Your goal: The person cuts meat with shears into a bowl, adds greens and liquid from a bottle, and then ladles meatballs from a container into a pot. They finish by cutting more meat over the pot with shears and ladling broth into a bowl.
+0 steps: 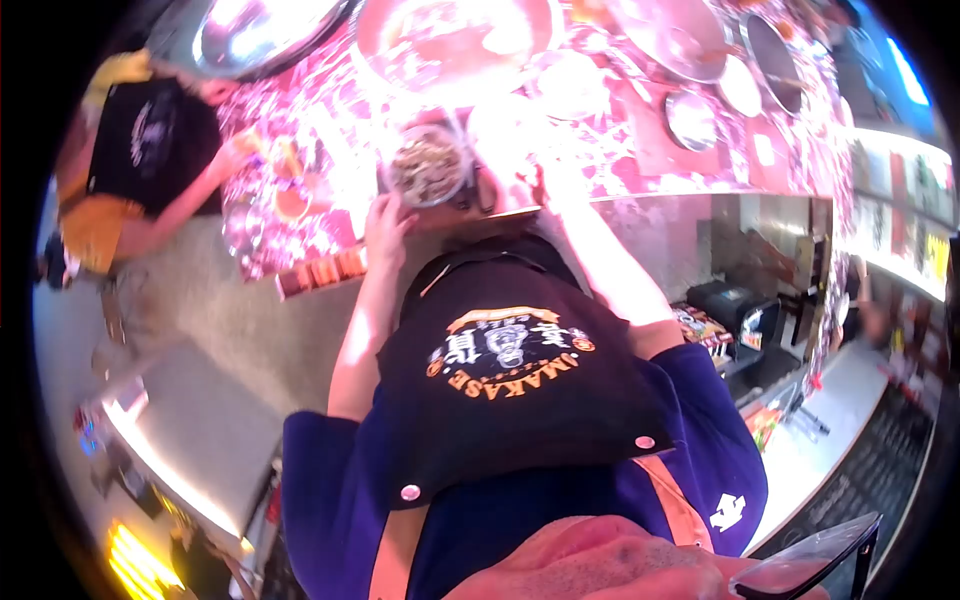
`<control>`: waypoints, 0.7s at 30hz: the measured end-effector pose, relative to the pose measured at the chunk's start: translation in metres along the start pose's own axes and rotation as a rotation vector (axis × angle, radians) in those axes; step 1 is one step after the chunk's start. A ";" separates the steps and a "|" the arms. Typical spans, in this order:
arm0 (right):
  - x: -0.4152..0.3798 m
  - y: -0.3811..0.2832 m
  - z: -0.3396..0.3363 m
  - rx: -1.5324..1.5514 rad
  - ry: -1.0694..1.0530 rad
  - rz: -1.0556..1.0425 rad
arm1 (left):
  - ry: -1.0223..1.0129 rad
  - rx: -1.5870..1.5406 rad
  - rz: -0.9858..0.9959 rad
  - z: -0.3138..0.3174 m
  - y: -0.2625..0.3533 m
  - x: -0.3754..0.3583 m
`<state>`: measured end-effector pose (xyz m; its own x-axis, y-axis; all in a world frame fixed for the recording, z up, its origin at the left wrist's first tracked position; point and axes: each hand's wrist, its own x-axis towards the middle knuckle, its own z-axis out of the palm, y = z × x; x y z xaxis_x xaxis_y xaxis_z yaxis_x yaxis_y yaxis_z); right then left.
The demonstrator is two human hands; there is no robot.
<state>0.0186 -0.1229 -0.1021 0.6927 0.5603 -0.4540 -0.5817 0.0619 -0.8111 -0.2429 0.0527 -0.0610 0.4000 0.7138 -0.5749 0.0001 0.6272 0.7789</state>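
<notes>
A clear round bowl (432, 170) of brownish chopped food stands at the counter's near edge, with dark objects (484, 190) just right of it. My left hand (388, 225) is at the bowl's near left side, its fingers curled against the rim. Farther right, my right hand (560, 190) reaches onto the counter edge beside a pale, glaring patch. Strong light washes out its fingers, and I cannot tell what they hold.
Large metal pans (680, 35) and a wide basin (455, 45) line the back of the patterned counter (330, 215). A small round metal bowl (690, 120) sits at right. Another person (150, 150) in a black top works at the counter's left end.
</notes>
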 end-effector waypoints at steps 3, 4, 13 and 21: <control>-0.046 -0.045 -0.001 0.080 0.044 -0.051 | -0.074 0.012 -0.037 -0.011 0.001 0.005; -0.064 -0.064 -0.005 0.081 0.074 -0.001 | -0.112 0.014 -0.034 -0.013 -0.001 0.011; -0.058 -0.106 -0.137 -0.084 0.302 -0.088 | 0.029 -0.024 0.058 -0.004 0.007 0.014; -0.030 -0.141 -0.203 0.023 0.243 -0.099 | 0.068 -0.075 0.110 0.050 -0.005 -0.021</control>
<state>0.1662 -0.3158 -0.0493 0.8273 0.3356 -0.4505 -0.5136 0.1268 -0.8486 -0.2055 0.0193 -0.0400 0.3308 0.7976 -0.5044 -0.1098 0.5634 0.8189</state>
